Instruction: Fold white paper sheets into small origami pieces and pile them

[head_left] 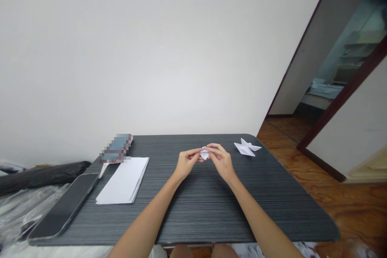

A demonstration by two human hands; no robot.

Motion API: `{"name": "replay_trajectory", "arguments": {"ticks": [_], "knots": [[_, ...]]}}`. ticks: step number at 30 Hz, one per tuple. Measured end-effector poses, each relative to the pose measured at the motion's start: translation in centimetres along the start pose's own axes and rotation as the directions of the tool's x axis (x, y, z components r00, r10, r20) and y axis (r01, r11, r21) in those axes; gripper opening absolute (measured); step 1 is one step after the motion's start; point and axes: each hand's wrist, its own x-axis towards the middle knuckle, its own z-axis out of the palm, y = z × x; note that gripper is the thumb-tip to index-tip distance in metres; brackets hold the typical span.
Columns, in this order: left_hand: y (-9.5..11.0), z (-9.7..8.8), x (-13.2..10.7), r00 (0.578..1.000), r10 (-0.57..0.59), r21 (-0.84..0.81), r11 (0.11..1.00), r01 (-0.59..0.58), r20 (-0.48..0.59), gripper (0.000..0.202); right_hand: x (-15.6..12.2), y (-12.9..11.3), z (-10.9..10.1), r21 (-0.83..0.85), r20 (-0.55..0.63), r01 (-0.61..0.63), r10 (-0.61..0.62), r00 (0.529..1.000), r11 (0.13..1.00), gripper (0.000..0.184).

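Note:
A small folded piece of white paper (pixel 204 155) is pinched between my two hands, just above the middle of the dark table. My left hand (pixel 188 163) grips its left side with thumb and fingers pressed together. On the right side, my right hand (pixel 222 162) holds it the same way, its fingers bent over the top. Fingers cover much of the paper; a pointed lower part shows between the thumbs. To the right of my hands lies a folded white paper figure (pixel 246 147) with several pointed ends.
A stack of white paper sheets (pixel 122 183) lies on the table (pixel 196 217) at left. Behind it is a pixelated, book-like object (pixel 116 149). A phone (pixel 65 207) rests along the left edge. A white wall (pixel 181 48) stands behind the table.

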Motion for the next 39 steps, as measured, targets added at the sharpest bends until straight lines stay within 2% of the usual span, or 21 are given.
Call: {"name": "replay_trajectory", "arguments": {"ticks": [3,8,12,15,17,20,24,30,36,39], "knots": [[0.4,-0.1,0.2,0.999,-0.015,-0.074,0.997,0.012,-0.050,0.030,0.1,-0.7,-0.2,0.058,0.037,0.003,-0.005,0.999,0.998,0.017],[0.1,-0.1,0.2,0.996,0.011,0.004,1.000,-0.011,-0.083,0.025,-0.1,-0.4,-0.1,0.065,0.071,-0.020,0.016,0.997,0.998,0.016],[-0.2,0.0,0.1,0.995,0.064,0.106,0.993,-0.056,-0.078,0.031,-0.1,0.8,0.4,0.152,0.031,-0.105,0.101,0.994,0.983,0.033],[-0.2,0.2,-0.1,0.996,0.078,0.182,0.981,-0.069,-0.046,0.041,-0.1,1.3,0.5,0.155,0.041,-0.219,0.215,0.976,0.963,0.028],[-0.2,0.2,-0.1,0.998,0.066,0.223,0.973,-0.061,-0.011,0.038,-0.1,1.4,0.5,0.131,0.051,-0.255,0.250,0.967,0.958,0.024],[-0.2,0.3,-0.3,0.997,0.032,0.294,0.954,-0.049,0.064,0.029,-0.1,1.2,0.3,0.122,0.069,-0.239,0.232,0.970,0.963,0.025],[-0.1,0.2,-0.5,0.990,-0.001,0.379,0.924,-0.052,0.138,0.037,-0.1,0.9,0.2,0.098,0.041,-0.222,0.219,0.975,0.970,0.023],[-0.3,0.3,-0.6,0.975,-0.018,0.278,0.959,-0.046,0.223,0.030,-0.1,0.7,0.2,0.049,0.011,-0.216,0.216,0.976,0.975,0.020],[-0.1,0.5,-0.7,0.969,-0.095,0.214,0.976,0.046,0.226,0.031,-0.3,0.5,0.5,-0.005,-0.050,-0.218,0.218,0.975,0.976,0.023],[-0.1,0.5,-0.6,0.971,-0.094,0.219,0.975,0.045,0.221,0.033,-0.4,0.6,0.5,-0.037,-0.070,-0.207,0.204,0.977,0.978,0.025]]}}
